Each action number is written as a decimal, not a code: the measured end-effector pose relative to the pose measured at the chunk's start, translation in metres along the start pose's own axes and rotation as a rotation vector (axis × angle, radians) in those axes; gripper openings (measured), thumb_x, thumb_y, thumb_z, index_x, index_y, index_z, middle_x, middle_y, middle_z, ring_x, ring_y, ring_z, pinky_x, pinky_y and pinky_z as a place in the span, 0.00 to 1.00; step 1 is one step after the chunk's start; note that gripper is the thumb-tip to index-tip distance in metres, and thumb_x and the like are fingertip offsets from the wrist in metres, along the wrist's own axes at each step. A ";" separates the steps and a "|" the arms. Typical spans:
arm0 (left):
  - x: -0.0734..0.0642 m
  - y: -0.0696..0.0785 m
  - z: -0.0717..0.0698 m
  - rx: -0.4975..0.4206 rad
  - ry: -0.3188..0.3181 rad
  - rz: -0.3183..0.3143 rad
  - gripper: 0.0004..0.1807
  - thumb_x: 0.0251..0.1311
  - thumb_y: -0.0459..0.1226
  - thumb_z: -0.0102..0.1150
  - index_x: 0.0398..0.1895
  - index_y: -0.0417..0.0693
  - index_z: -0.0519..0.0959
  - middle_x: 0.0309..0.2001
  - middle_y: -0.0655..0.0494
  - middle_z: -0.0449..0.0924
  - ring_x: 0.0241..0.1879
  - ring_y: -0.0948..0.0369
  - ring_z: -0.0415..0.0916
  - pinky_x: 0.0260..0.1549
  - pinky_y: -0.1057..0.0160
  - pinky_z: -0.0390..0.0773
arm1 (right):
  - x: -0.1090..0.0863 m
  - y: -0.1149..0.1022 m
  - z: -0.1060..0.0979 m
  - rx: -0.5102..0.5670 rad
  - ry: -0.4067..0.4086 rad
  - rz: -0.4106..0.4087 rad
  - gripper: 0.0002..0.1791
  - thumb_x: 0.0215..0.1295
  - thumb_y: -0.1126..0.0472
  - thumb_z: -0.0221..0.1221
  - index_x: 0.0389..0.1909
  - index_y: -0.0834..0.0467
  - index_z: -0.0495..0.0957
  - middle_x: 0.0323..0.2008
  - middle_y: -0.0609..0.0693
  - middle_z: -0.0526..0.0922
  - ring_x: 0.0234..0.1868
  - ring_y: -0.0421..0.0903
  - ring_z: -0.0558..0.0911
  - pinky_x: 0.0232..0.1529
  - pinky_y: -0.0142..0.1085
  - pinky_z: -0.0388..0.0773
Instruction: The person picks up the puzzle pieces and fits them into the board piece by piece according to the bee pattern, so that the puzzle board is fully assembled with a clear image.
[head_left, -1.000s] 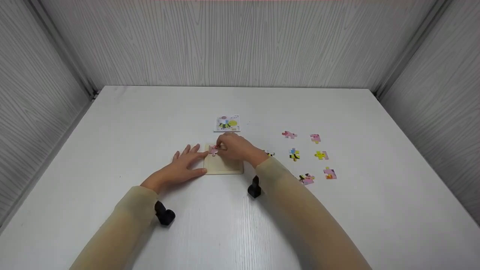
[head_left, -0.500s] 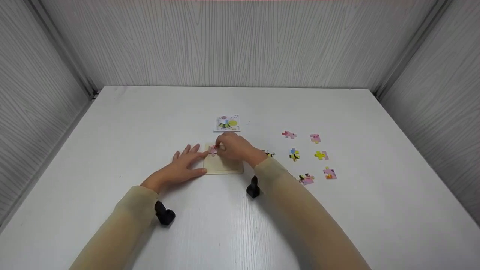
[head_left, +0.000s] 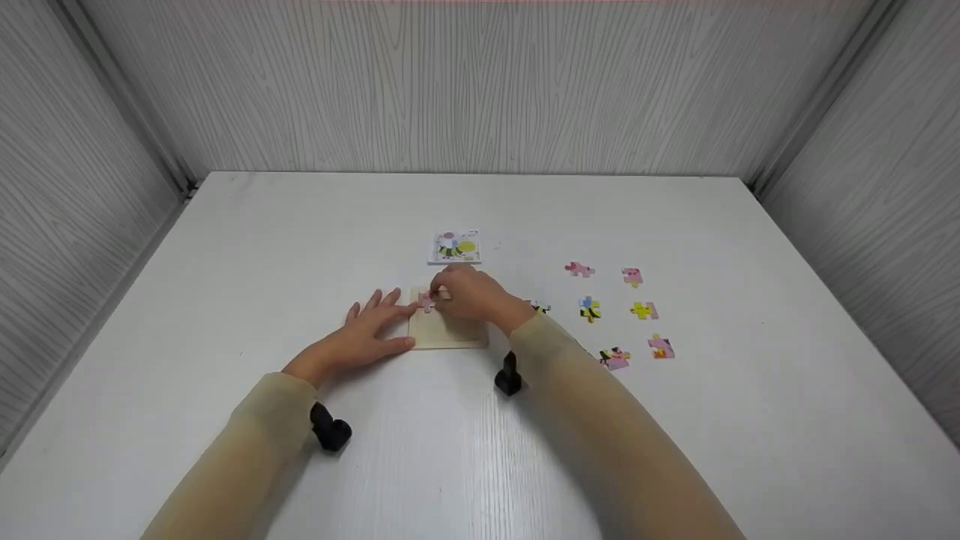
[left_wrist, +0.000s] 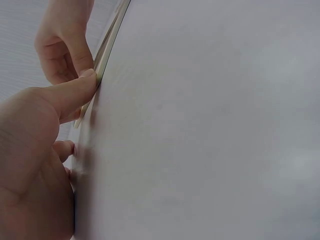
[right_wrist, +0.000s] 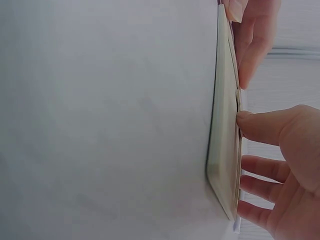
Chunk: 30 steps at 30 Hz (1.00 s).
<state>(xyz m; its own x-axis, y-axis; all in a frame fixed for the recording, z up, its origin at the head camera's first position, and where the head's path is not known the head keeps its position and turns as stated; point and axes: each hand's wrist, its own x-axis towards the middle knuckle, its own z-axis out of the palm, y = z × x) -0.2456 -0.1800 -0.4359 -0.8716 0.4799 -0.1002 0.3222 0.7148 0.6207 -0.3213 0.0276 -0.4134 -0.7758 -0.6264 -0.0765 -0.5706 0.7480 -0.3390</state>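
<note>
In the head view a pale wooden puzzle tray (head_left: 442, 334) lies flat in the middle. A pink jigsaw piece (head_left: 426, 301) sits in its upper left corner. My left hand (head_left: 367, 334) has its fingers spread, with thumb and index fingertip against the tray's left side; in the left wrist view the thumb meets the tray's edge (left_wrist: 102, 65). Over the upper part of the tray is my right hand (head_left: 472, 296), fingers bent down, seemingly pinching a puzzle piece mostly hidden under the fingertips. From the right wrist view, my right thumb (right_wrist: 260, 125) touches down at the tray's surface.
Behind the tray lies a small bee picture card (head_left: 455, 247). Several loose puzzle pieces are spread to the right, among them a yellow one (head_left: 643, 310) and a blue-and-black one (head_left: 589, 308). One piece (head_left: 538, 306) is partly covered by my right wrist. Panels enclose the white table (head_left: 300, 217).
My right fingertips have shifted very slightly at the tray's upper left. The left hand keeps its place on the tray's side, and the loose pieces stay where they were.
</note>
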 end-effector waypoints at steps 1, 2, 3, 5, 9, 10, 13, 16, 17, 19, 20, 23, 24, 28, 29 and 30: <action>0.000 0.000 0.000 -0.002 0.001 0.003 0.34 0.64 0.52 0.51 0.70 0.52 0.58 0.73 0.42 0.37 0.70 0.45 0.25 0.61 0.40 0.25 | 0.000 0.000 0.000 -0.002 0.000 -0.005 0.13 0.64 0.58 0.57 0.48 0.55 0.80 0.47 0.48 0.78 0.51 0.44 0.73 0.54 0.39 0.69; -0.001 0.000 0.001 -0.004 0.003 0.006 0.34 0.64 0.52 0.51 0.70 0.52 0.58 0.73 0.42 0.38 0.70 0.45 0.25 0.61 0.40 0.25 | 0.000 0.000 0.000 -0.003 0.000 -0.009 0.13 0.64 0.58 0.58 0.47 0.55 0.81 0.46 0.48 0.79 0.51 0.44 0.74 0.54 0.39 0.70; -0.001 0.000 0.001 -0.007 0.003 0.010 0.34 0.64 0.52 0.51 0.70 0.52 0.58 0.73 0.42 0.38 0.70 0.45 0.25 0.61 0.40 0.25 | 0.000 0.000 0.000 -0.006 -0.002 -0.010 0.13 0.64 0.59 0.58 0.47 0.55 0.81 0.46 0.48 0.79 0.51 0.44 0.74 0.53 0.39 0.70; -0.001 -0.001 0.001 -0.003 0.003 0.011 0.34 0.64 0.52 0.51 0.70 0.52 0.58 0.73 0.42 0.38 0.70 0.45 0.25 0.61 0.40 0.25 | 0.001 -0.001 0.000 -0.010 -0.013 0.001 0.13 0.64 0.58 0.57 0.48 0.54 0.81 0.47 0.47 0.79 0.51 0.44 0.74 0.53 0.39 0.70; -0.001 -0.001 0.001 0.004 0.000 0.012 0.34 0.64 0.53 0.50 0.71 0.53 0.58 0.73 0.42 0.38 0.70 0.44 0.25 0.61 0.39 0.25 | 0.001 -0.001 0.001 -0.013 -0.020 0.010 0.14 0.64 0.57 0.57 0.49 0.54 0.81 0.47 0.47 0.79 0.51 0.44 0.74 0.53 0.39 0.70; -0.001 -0.002 0.001 0.005 -0.001 0.012 0.34 0.64 0.53 0.50 0.71 0.53 0.57 0.73 0.42 0.37 0.70 0.45 0.25 0.61 0.40 0.25 | 0.001 -0.001 0.000 -0.011 -0.020 0.010 0.14 0.64 0.57 0.57 0.49 0.54 0.81 0.47 0.47 0.79 0.50 0.44 0.74 0.53 0.40 0.70; 0.000 -0.002 0.001 0.003 -0.003 0.013 0.35 0.64 0.53 0.50 0.71 0.52 0.57 0.73 0.42 0.37 0.70 0.45 0.25 0.61 0.40 0.24 | 0.001 -0.001 -0.001 -0.004 -0.022 0.006 0.14 0.64 0.57 0.58 0.49 0.54 0.81 0.48 0.48 0.78 0.51 0.44 0.73 0.54 0.40 0.69; 0.000 -0.003 0.000 0.003 -0.005 0.010 0.35 0.64 0.54 0.49 0.71 0.52 0.57 0.73 0.43 0.37 0.70 0.45 0.24 0.61 0.40 0.24 | 0.000 0.000 -0.003 -0.004 -0.031 0.014 0.16 0.64 0.56 0.57 0.52 0.53 0.79 0.51 0.48 0.77 0.55 0.45 0.72 0.57 0.41 0.67; 0.000 -0.002 0.000 0.003 -0.005 0.011 0.35 0.64 0.54 0.49 0.71 0.51 0.57 0.73 0.43 0.36 0.70 0.45 0.24 0.61 0.40 0.24 | -0.001 0.000 -0.005 -0.005 -0.034 0.016 0.17 0.64 0.56 0.57 0.53 0.53 0.78 0.53 0.48 0.76 0.56 0.46 0.71 0.58 0.41 0.67; 0.000 -0.003 0.000 0.006 -0.005 0.011 0.35 0.64 0.54 0.49 0.71 0.51 0.57 0.73 0.43 0.37 0.70 0.45 0.24 0.61 0.41 0.25 | -0.002 0.000 -0.008 0.002 -0.038 0.021 0.18 0.64 0.56 0.57 0.55 0.53 0.76 0.55 0.48 0.75 0.59 0.46 0.70 0.59 0.41 0.65; 0.000 -0.003 0.000 0.009 -0.005 0.011 0.35 0.64 0.53 0.49 0.71 0.51 0.57 0.73 0.43 0.37 0.70 0.45 0.24 0.61 0.41 0.25 | -0.003 0.000 -0.009 0.010 -0.037 0.024 0.19 0.65 0.56 0.57 0.56 0.53 0.76 0.56 0.48 0.74 0.60 0.46 0.69 0.60 0.41 0.64; -0.001 -0.002 0.000 0.014 -0.006 0.007 0.35 0.64 0.53 0.49 0.71 0.51 0.58 0.73 0.42 0.37 0.70 0.45 0.25 0.61 0.40 0.25 | -0.008 0.000 -0.012 0.035 -0.038 0.028 0.20 0.65 0.54 0.57 0.57 0.53 0.75 0.58 0.48 0.73 0.62 0.45 0.67 0.62 0.41 0.62; -0.001 -0.002 0.000 0.014 -0.007 0.006 0.35 0.64 0.53 0.49 0.70 0.50 0.58 0.73 0.42 0.37 0.70 0.45 0.25 0.61 0.40 0.25 | -0.009 0.001 -0.013 0.046 -0.036 0.029 0.20 0.65 0.54 0.57 0.57 0.53 0.75 0.58 0.48 0.72 0.62 0.45 0.67 0.62 0.41 0.62; -0.002 -0.001 0.000 0.004 -0.009 -0.007 0.35 0.64 0.53 0.50 0.71 0.52 0.57 0.73 0.44 0.37 0.70 0.46 0.24 0.62 0.41 0.24 | -0.016 0.004 -0.015 0.061 -0.015 0.009 0.21 0.65 0.53 0.57 0.57 0.54 0.74 0.59 0.49 0.71 0.63 0.46 0.65 0.63 0.41 0.61; -0.002 0.000 0.000 0.000 -0.007 -0.007 0.35 0.64 0.53 0.50 0.71 0.53 0.57 0.73 0.44 0.37 0.70 0.46 0.24 0.62 0.41 0.24 | -0.017 0.005 -0.016 0.061 -0.006 -0.001 0.21 0.65 0.53 0.57 0.57 0.55 0.74 0.59 0.50 0.71 0.63 0.47 0.65 0.63 0.41 0.61; -0.001 0.000 -0.001 -0.003 -0.007 -0.006 0.35 0.64 0.53 0.50 0.71 0.53 0.57 0.73 0.44 0.37 0.70 0.46 0.24 0.61 0.41 0.24 | -0.019 0.006 -0.017 0.065 0.002 -0.007 0.21 0.65 0.53 0.57 0.57 0.56 0.74 0.59 0.50 0.71 0.63 0.47 0.65 0.63 0.41 0.60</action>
<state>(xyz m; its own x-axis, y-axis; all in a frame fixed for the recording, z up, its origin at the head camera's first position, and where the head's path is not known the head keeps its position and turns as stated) -0.2445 -0.1810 -0.4353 -0.8712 0.4786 -0.1095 0.3155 0.7165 0.6222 -0.3147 0.0475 -0.3981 -0.7722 -0.6313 -0.0724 -0.5575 0.7277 -0.3995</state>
